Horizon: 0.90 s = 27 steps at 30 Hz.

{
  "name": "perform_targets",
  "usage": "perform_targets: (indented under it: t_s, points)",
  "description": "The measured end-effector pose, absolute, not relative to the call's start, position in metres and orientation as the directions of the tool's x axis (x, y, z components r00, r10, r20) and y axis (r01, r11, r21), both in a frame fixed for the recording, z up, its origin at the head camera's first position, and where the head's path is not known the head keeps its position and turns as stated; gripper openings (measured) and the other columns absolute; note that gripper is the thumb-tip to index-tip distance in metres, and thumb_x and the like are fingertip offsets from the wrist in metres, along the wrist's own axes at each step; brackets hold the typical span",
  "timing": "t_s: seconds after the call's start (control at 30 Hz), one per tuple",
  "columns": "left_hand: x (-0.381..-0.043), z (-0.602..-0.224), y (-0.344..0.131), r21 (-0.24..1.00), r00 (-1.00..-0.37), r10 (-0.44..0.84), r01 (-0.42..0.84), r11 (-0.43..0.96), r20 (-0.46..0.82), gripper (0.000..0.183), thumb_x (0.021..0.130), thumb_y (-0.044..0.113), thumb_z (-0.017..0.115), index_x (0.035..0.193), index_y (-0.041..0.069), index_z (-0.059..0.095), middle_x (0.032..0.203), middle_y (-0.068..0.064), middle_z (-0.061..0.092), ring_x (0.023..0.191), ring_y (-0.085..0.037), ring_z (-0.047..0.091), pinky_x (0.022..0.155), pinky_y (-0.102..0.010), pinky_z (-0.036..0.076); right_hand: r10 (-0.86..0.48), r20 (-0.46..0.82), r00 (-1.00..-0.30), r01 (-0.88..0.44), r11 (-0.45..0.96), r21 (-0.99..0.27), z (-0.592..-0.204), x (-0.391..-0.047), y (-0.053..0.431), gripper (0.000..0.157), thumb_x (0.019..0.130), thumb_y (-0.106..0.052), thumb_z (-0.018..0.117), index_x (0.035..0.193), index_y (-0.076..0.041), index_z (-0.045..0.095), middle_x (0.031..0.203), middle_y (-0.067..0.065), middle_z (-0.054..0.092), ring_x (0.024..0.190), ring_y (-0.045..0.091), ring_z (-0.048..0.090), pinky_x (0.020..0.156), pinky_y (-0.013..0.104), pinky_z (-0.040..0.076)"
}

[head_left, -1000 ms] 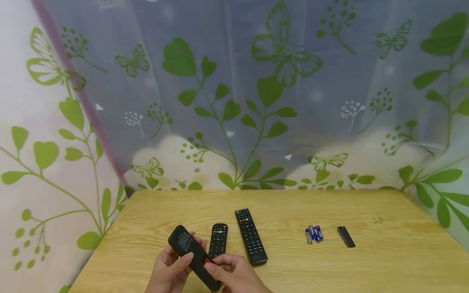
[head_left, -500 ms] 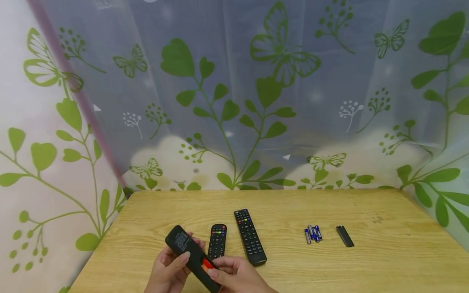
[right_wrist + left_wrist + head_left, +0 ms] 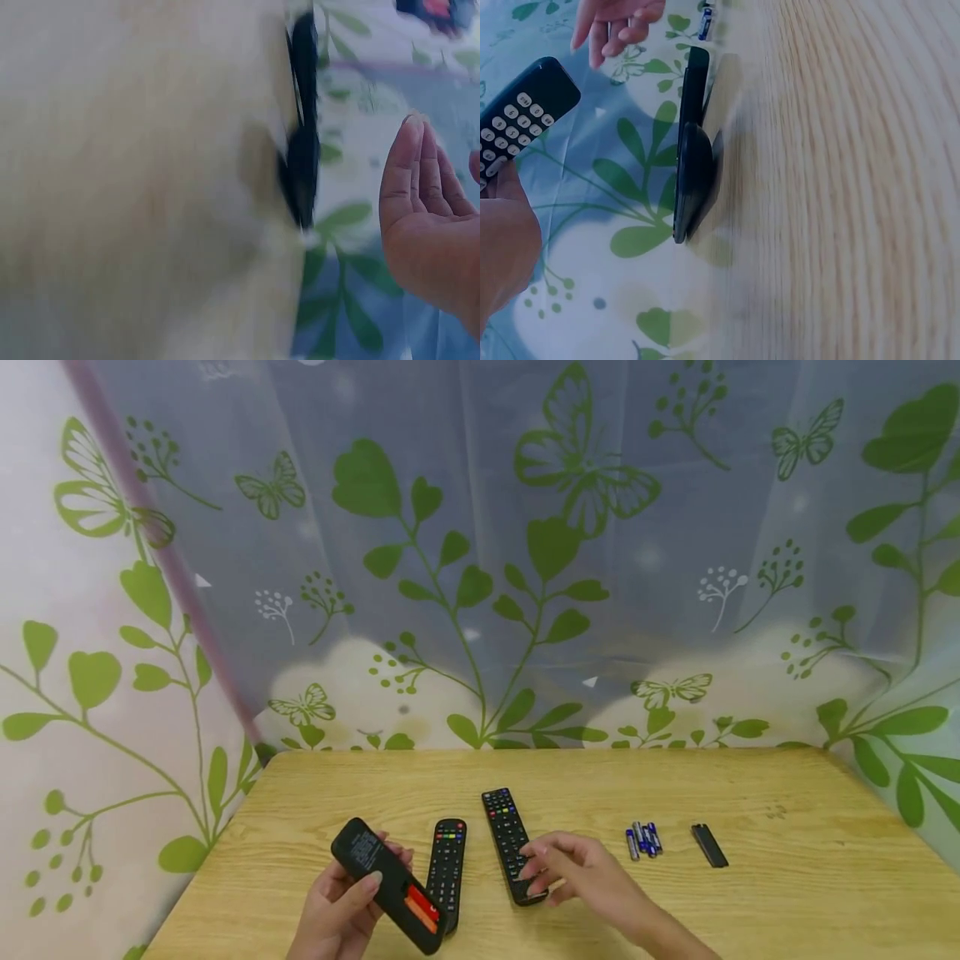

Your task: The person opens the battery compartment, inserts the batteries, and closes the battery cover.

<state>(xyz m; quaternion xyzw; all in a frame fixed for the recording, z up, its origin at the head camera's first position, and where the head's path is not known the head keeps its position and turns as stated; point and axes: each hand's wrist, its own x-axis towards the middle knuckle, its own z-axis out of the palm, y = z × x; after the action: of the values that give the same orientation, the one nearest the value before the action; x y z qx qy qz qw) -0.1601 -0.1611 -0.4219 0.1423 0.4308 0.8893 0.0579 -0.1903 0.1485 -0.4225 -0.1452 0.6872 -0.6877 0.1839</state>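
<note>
My left hand (image 3: pixel 337 906) grips a black remote control (image 3: pixel 378 868), its printed back facing up and the thumb lying across it. Its battery compartment (image 3: pixel 422 908) is uncovered, with red and orange showing inside. In the left wrist view, the same remote (image 3: pixel 529 112) shows white number keys on its other face. My right hand (image 3: pixel 592 877) is in the air with fingers loosely bent and nothing in them, overlapping the lower end of a long black remote (image 3: pixel 504 827). The right wrist view has that hand (image 3: pixel 427 217) with extended fingers. A shorter remote (image 3: pixel 448 856) lies partly behind the held one.
On the wooden table (image 3: pixel 585 785), several blue and silver batteries (image 3: pixel 643 841) lie in a cluster to the right. Beyond them is a small black battery cover (image 3: pixel 709 846). A curtain with leaves and butterflies (image 3: pixel 465 610) hangs at the table's back edge.
My right hand has left the held remote's compartment and moved right, over toward the long remote. The red and orange inside now show fully. The left hand still grips the remote, shifted slightly left.
</note>
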Motion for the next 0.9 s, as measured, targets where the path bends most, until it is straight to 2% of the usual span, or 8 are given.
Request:
perform_targets:
  t_s: [0.27,0.33,0.43,0.53,0.67,0.77,0.9]
  points:
    - [-0.164,-0.427,-0.162,0.783,-0.949,0.24,0.012,-0.622,0.206,0.038,0.095,-0.008,0.044,0.121,0.012,0.062,0.115,-0.008,0.063,0.112,-0.026,0.06,0.098,-0.042,0.045,-0.25,0.007,-0.968,-0.061,0.21,-0.976,-0.411,-0.211,0.231,0.043,0.1,-0.032,0.05,0.126,0.003,0.054,0.111,0.018,0.06,0.096,0.03,0.062,0.075,0.041,0.057]
    - [-0.164,-0.428,-0.162,0.782,-0.951,0.241,0.003,-0.623,0.195,0.037,0.095,-0.008,0.044,0.12,0.012,0.063,0.115,-0.008,0.063,0.112,-0.026,0.06,0.098,-0.041,0.045,-0.18,0.042,-0.983,-0.099,0.318,-0.943,-0.413,-0.216,0.25,0.043,0.1,-0.032,0.05,0.125,0.003,0.054,0.113,0.019,0.06,0.099,0.032,0.061,0.076,0.042,0.056]
    - [-0.165,-0.429,-0.165,0.779,-0.953,0.249,-0.021,-0.626,0.174,0.037,0.096,-0.008,0.044,0.119,0.012,0.064,0.115,-0.007,0.063,0.112,-0.026,0.06,0.098,-0.041,0.045,-0.084,0.087,-0.993,-0.119,0.559,-0.821,-0.419,-0.224,0.278,0.042,0.1,-0.033,0.051,0.124,0.001,0.057,0.115,0.018,0.06,0.1,0.032,0.059,0.075,0.041,0.056]
    - [-0.165,-0.43,-0.168,0.776,-0.952,0.249,-0.02,-0.63,0.178,0.037,0.096,-0.008,0.043,0.12,0.012,0.064,0.115,-0.008,0.063,0.112,-0.025,0.06,0.098,-0.04,0.045,-0.087,0.079,-0.993,-0.118,0.723,-0.68,-0.426,-0.23,0.304,0.043,0.099,-0.027,0.054,0.126,0.005,0.053,0.121,0.026,0.055,0.101,0.039,0.057,0.075,0.046,0.054]
    - [-0.167,-0.43,-0.17,0.771,-0.948,0.241,0.008,-0.637,0.208,0.04,0.095,-0.01,0.043,0.123,0.011,0.063,0.116,-0.009,0.063,0.112,-0.025,0.06,0.097,-0.039,0.046,-0.147,-0.03,-0.989,-0.103,0.812,-0.575,-0.436,-0.235,0.333,0.054,0.094,-0.025,0.061,0.131,0.011,0.045,0.122,0.037,0.044,0.104,0.048,0.049,0.076,0.057,0.049]
    - [-0.166,-0.431,-0.169,0.782,-0.955,0.233,-0.001,-0.623,0.185,0.04,0.095,-0.01,0.045,0.122,0.013,0.064,0.115,-0.008,0.064,0.112,-0.025,0.06,0.097,-0.039,0.046,-0.151,-0.084,-0.985,-0.085,0.849,-0.522,-0.441,-0.234,0.346,0.059,0.091,-0.029,0.064,0.132,0.01,0.046,0.118,0.036,0.044,0.103,0.048,0.048,0.076,0.059,0.047]
    - [-0.166,-0.43,-0.168,0.818,-0.97,0.214,-0.028,-0.574,0.118,0.04,0.095,-0.007,0.047,0.12,0.017,0.066,0.113,-0.005,0.064,0.111,-0.023,0.06,0.097,-0.04,0.046,-0.147,-0.101,-0.984,-0.074,0.852,-0.518,-0.442,-0.237,0.349,0.054,0.092,-0.027,0.063,0.13,0.01,0.048,0.113,0.032,0.048,0.1,0.045,0.052,0.075,0.056,0.049]
